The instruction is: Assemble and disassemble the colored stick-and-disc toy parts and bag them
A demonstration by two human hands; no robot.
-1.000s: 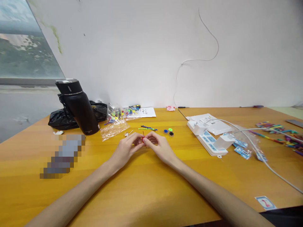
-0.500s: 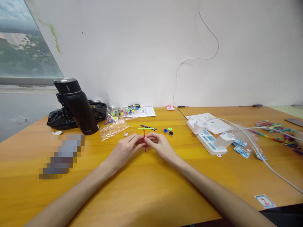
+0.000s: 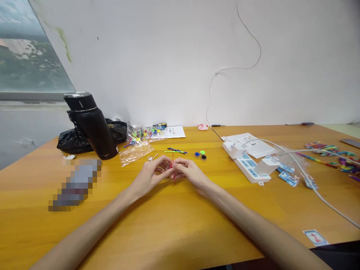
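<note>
Both my left hand [image 3: 153, 172] and my right hand [image 3: 189, 172] pinch a thin red plastic piece [image 3: 174, 179] between their fingertips, just above the table. Its narrow ends stick out above and below the fingers; the middle is mostly hidden by them. Just beyond lie thin green and dark blue plastic sticks [image 3: 176, 150], crossed over each other. To the right of these sit three small round pieces: a blue one [image 3: 197, 155], a green one [image 3: 202, 152] and a black one [image 3: 203, 158]. A small white piece with a stick [image 3: 152, 157] lies behind my left hand.
On the left stand a black bottle [image 3: 94, 127] and a black plastic bag [image 3: 73, 141], with a blurred-out flat object [image 3: 80, 183] in front. A clear bag of colourful parts [image 3: 137, 146] lies behind. To the right are a white power strip [image 3: 254, 172], cables and colourful pieces [image 3: 326, 150].
The red piece has turned slightly and its lower end sits a little lower. My left fingers have shifted their hold, with the thumb and forefinger further apart at the base.
</note>
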